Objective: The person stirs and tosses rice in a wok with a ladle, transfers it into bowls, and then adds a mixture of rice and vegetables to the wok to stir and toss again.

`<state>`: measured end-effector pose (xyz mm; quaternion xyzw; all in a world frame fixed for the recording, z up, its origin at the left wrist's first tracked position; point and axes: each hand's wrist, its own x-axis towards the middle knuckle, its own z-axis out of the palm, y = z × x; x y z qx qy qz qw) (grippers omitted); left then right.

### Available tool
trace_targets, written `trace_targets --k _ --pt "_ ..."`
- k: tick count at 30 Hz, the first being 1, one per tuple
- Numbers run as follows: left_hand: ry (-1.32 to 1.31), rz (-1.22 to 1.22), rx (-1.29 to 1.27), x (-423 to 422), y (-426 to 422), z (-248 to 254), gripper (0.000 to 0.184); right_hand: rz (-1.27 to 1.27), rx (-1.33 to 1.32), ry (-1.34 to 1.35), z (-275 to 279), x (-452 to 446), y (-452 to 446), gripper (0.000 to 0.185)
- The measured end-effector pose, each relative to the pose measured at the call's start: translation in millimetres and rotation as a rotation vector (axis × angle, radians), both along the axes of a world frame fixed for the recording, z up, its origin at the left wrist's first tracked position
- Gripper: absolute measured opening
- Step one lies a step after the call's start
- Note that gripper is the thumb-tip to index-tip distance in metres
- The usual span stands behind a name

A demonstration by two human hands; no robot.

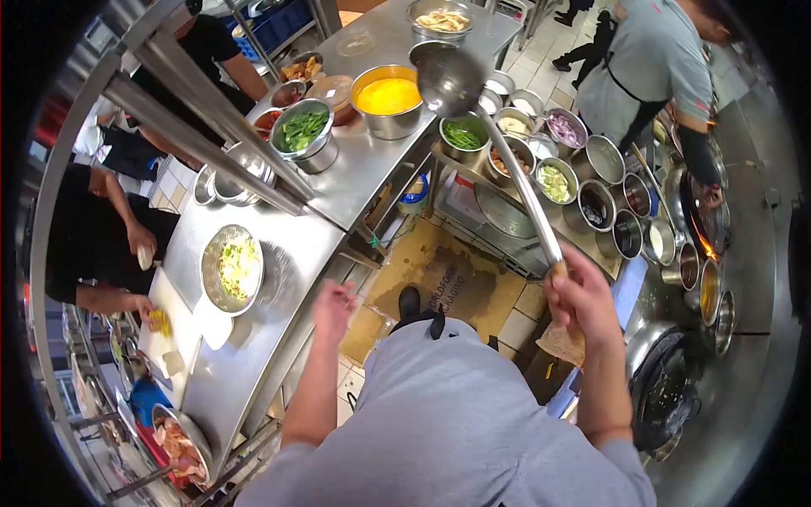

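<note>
My right hand (pixel 585 297) is wrapped round the wooden grip of a long-handled ladle (pixel 525 188). Its round metal bowl, slightly blurred, reaches away from me over the edge of the steel counter, near a pot of bright yellow liquid (pixel 387 96). Below the handle are metal tubs of chopped ingredients, among them cut green vegetables (pixel 464 133) and sliced purple onion (pixel 565 128). My left hand (pixel 335 311) hangs in the air beside the left counter, fingers loosely apart with nothing in them.
A colander of chopped yellow-green vegetable (pixel 232 269) rests on the steel counter (pixel 291 245). One co-worker (pixel 106 228) handles food at a cutting board; another (pixel 650 68) stands by a flaming wok at right. A dark wok (pixel 667 389) sits nearer me. Flattened cardboard (pixel 422 262) covers the floor.
</note>
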<state>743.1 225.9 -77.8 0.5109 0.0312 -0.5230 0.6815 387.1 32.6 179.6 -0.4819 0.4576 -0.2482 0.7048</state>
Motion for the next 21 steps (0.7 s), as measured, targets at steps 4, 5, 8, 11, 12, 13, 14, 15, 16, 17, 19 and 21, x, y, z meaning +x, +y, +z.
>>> trace_targets --k 4,5,8,11,12,13,14,15,16,17,19,21 --pt "0.142 0.479 -0.047 67.4 23.4 55.0 0.027 0.223 -0.154 0.171 9.1 70.3 -56.3 0.055" --pt "0.144 0.644 0.051 81.1 23.7 62.6 0.026 0.261 -0.193 0.214 8.6 83.1 -68.2 0.055" --pt "0.15 0.739 0.092 126.5 47.3 37.6 0.021 0.339 -0.249 0.3 5.0 119.3 -96.4 0.055" --pt "0.124 0.694 0.057 134.1 69.8 1.6 0.018 0.337 -0.292 0.498 6.0 147.9 -102.6 0.055" --pt "0.099 0.722 0.074 133.4 72.6 -2.8 0.018 0.335 -0.294 0.497 2.9 154.5 -103.7 0.055" --pt "0.052 0.721 0.086 115.6 65.6 20.0 0.021 0.349 -0.299 0.477 -4.6 159.2 -105.7 0.055" --pt "0.088 0.663 0.147 103.6 63.6 30.7 0.023 0.36 -0.303 0.458 -10.9 162.9 -107.9 0.054" --pt "0.073 0.581 0.163 90.3 62.7 38.8 0.024 0.391 -0.25 0.448 -13.8 166.2 -111.1 0.053" --pt "0.06 0.498 0.179 78.7 59.6 43.3 0.025 0.383 -0.247 0.454 -10.5 168.8 -111.3 0.053" --pt "0.064 0.49 0.181 71.0 53.9 43.6 0.025 0.307 -0.072 0.334 -5.2 171.5 -110.9 0.045" --pt "0.122 0.266 0.133 56.0 43.3 45.0 0.03 0.237 0.229 0.046 -0.4 169.6 -115.3 0.022" --pt "0.092 0.182 0.157 42.3 18.8 56.0 0.031 0.18 0.397 -0.12 -1.3 167.2 -115.0 0.014"
